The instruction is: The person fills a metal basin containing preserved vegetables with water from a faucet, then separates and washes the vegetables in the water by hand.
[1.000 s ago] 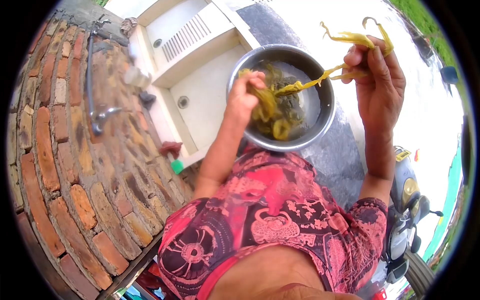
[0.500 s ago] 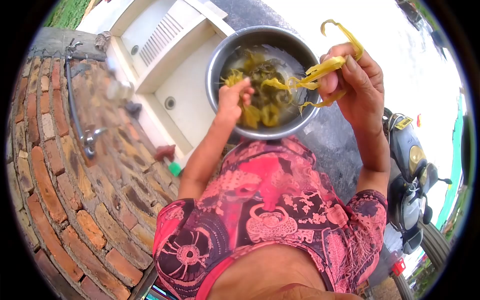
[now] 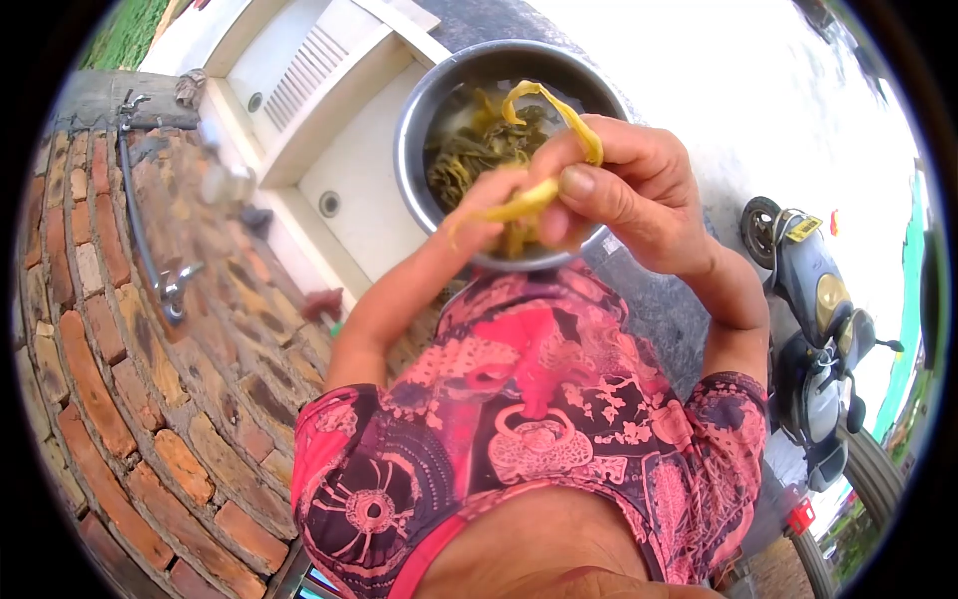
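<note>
My right hand (image 3: 639,195) pinches a limp yellow strip of leafy greens (image 3: 574,130) between thumb and fingers. One end arches up over the fingers and the other reaches toward my left hand (image 3: 484,215). That hand is blurred, its fingers curled close against the right one, with yellow leaf at its fingers and hanging below. Both hands are over the near side of a round metal basin (image 3: 407,160). Inside the basin, dark green and yellowish wilted greens (image 3: 464,165) lie in liquid.
A pale double sink (image 3: 354,160) with a ribbed washboard (image 3: 309,75) stands left of the basin. Beyond it are a brick surface (image 3: 190,379), a tap (image 3: 175,290) and a pipe. On the right a scooter (image 3: 808,270) is parked, with a red item (image 3: 800,514) near it.
My right hand has come left and down with the yellow strip, meeting my left hand. My left hand has shifted slightly right and down. The view has shifted slightly.
</note>
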`<state>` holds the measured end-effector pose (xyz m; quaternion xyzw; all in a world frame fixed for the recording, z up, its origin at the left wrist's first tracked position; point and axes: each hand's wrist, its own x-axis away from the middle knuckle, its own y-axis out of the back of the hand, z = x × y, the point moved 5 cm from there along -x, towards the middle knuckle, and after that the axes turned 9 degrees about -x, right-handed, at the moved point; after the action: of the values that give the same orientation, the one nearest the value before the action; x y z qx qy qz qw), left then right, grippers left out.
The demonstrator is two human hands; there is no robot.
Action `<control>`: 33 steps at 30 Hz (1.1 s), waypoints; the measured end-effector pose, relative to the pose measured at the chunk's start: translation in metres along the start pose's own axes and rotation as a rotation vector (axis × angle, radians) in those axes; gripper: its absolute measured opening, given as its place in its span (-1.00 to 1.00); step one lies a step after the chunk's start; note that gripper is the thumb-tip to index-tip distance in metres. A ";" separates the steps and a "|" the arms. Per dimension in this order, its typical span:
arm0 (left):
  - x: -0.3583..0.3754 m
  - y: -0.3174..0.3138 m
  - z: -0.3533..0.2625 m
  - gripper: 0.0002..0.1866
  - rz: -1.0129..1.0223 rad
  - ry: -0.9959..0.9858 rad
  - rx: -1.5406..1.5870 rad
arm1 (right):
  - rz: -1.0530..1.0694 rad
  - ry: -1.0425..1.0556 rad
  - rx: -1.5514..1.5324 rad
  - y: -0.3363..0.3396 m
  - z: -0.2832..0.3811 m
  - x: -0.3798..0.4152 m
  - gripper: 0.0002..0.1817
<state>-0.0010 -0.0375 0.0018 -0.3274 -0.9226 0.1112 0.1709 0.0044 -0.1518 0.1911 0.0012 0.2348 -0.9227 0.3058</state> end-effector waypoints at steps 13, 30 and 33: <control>0.066 0.093 0.004 -0.88 -0.898 -0.183 0.465 | -0.692 0.324 -0.271 0.140 -0.002 0.123 -0.79; 0.057 0.110 -0.059 -0.74 -0.568 -0.452 0.504 | -0.668 0.038 -0.123 0.105 -0.009 0.053 -0.75; 0.028 0.062 -0.073 -0.72 -0.318 -0.428 0.588 | -0.472 0.121 0.431 0.052 -0.038 -0.012 -0.77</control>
<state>0.0423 0.0339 0.0562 -0.0869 -0.9054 0.4086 0.0762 0.0383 -0.1652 0.1362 0.0662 0.0456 -0.9949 0.0615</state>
